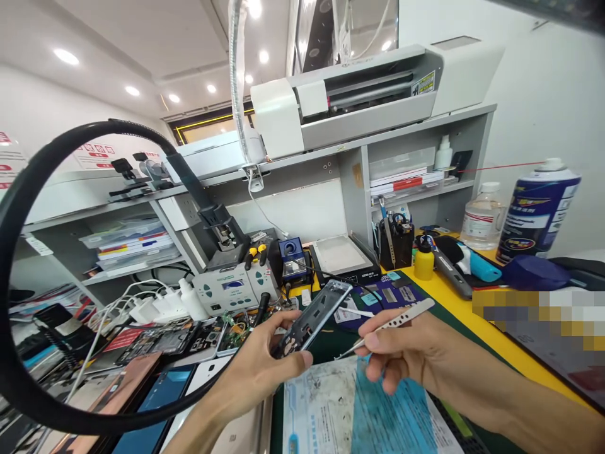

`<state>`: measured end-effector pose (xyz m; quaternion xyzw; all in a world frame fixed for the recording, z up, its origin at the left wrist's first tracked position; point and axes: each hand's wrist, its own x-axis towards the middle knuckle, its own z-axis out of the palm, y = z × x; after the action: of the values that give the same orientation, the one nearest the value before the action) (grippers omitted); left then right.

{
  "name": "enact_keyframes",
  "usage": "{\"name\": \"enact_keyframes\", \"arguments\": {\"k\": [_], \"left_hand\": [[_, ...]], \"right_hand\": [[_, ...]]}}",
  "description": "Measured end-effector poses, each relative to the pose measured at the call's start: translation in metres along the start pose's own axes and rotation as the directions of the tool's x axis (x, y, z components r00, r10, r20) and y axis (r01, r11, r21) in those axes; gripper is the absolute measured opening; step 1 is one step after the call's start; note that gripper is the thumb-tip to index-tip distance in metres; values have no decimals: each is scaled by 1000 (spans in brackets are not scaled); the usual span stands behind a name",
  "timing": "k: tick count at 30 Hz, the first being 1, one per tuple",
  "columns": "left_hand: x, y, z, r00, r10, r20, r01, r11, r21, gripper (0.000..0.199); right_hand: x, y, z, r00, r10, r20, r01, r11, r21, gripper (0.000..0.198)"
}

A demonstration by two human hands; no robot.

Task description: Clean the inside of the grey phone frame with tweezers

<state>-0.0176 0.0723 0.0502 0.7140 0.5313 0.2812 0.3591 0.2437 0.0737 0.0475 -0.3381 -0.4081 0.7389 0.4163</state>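
Note:
My left hand (258,359) is closed around the lower end of a phone frame (316,315), a slim dark shell with a bluish metal rim, tilted up above the bench. Between the thumb and fingers of my right hand (401,347) are silver tweezers (401,315) with a row of holes. Their tips point down and left, apart from the phone frame. A tiny piece seems to be at the tips, too small to name. Beneath both hands lies a worn blue-and-white printed sheet (326,403) on a dark green mat (454,328).
A black flexible hose (14,252) loops across the left side. Several phones and parts, including a blue phone (161,397), lie left. Behind stand a grey soldering station (227,287), a yellow bottle (424,261), a black tool holder (399,243) and a spray can (536,214).

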Motion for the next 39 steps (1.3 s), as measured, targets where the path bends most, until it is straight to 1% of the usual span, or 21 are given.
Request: {"name": "enact_keyframes", "arguments": {"k": [3, 6, 9, 14, 19, 24, 27, 32, 39], "left_hand": [[-6, 9, 14, 999, -1, -40, 1, 1000, 6, 58], [-9, 14, 24, 992, 14, -126, -6, 998, 63, 58], [-9, 12, 27, 979, 45, -201, -19, 991, 130, 58], [-8, 6, 28, 956, 123, -265, -52, 964, 259, 59], [-10, 7, 31, 937, 191, -294, -87, 939, 332, 58], [-11, 7, 32, 928, 225, -295, -109, 926, 363, 57], [-11, 10, 33, 921, 236, -309, -113, 923, 367, 58], [-13, 15, 36, 910, 223, -350, -88, 928, 363, 57], [-10, 7, 34, 909, 264, -324, -113, 902, 417, 57]], "right_hand": [[-1, 2, 3, 1000, -8, -1, 8, 1000, -6, 12], [0, 3, 5, 1000, -25, -6, 25, 999, -25, 14], [0, 3, 4, 999, -31, -15, 30, 999, -36, 15], [1, 4, 1, 1000, -16, -22, 15, 999, -49, 16], [3, 5, 0, 1000, -2, -20, 1, 998, -60, 17], [4, 7, 1, 999, -11, -36, 8, 998, -66, 18], [5, 7, 2, 999, -8, -42, 5, 998, -67, 18], [4, 7, 3, 999, -1, -52, -2, 998, -63, 20], [4, 10, 2, 998, -5, -61, 1, 998, -67, 21]]}}
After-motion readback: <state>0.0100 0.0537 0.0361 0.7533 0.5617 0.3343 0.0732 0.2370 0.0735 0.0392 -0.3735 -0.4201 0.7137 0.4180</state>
